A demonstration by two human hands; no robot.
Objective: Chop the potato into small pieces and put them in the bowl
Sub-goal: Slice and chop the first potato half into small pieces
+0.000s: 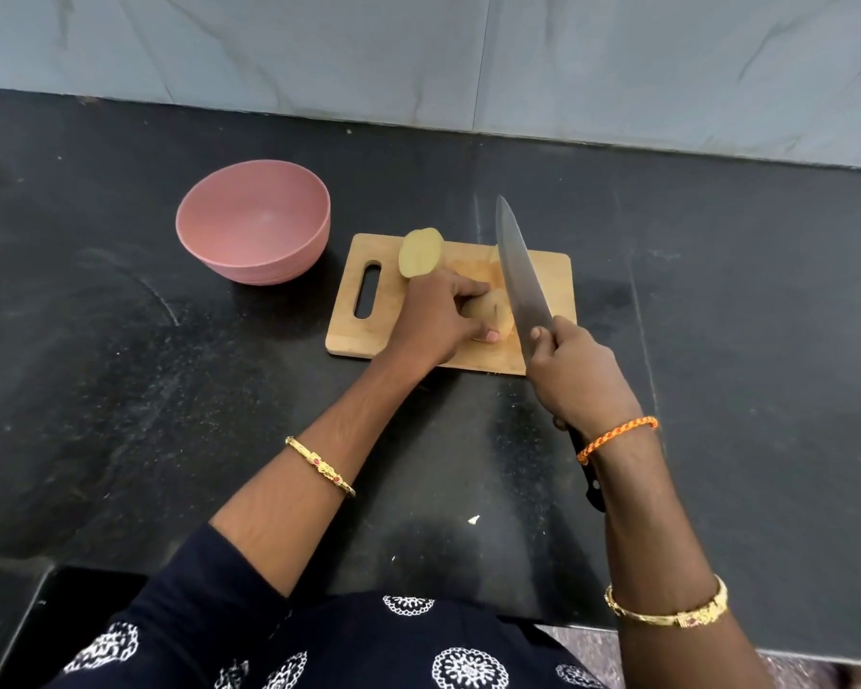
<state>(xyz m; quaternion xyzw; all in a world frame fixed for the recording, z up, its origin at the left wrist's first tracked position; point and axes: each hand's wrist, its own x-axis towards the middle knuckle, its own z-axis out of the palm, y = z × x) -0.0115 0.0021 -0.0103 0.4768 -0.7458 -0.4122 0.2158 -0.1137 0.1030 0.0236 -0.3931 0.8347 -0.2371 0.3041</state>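
On wooden cutting board (pixel 543 271): potato piece (pixel 490 315) being steadied for the knife (pixel 523 271).
Left hand (pixel 433 320) is curling around that piece; right hand (pixel 577 375) is gripping the knife. Second half (pixel 420 253) is lying nearer pink bowl (pixel 205 241). No readable writing.

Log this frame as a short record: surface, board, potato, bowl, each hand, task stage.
surface: black counter
board: wooden board, handle slot toward the bowl
potato: one half on the board's far left part; another piece under the left hand
bowl: pink bowl left of the board, no pieces inside
left hand: holds the piece on the board
right hand: grips the knife, blade beside the piece
stage: chopping; nothing in the bowl yet
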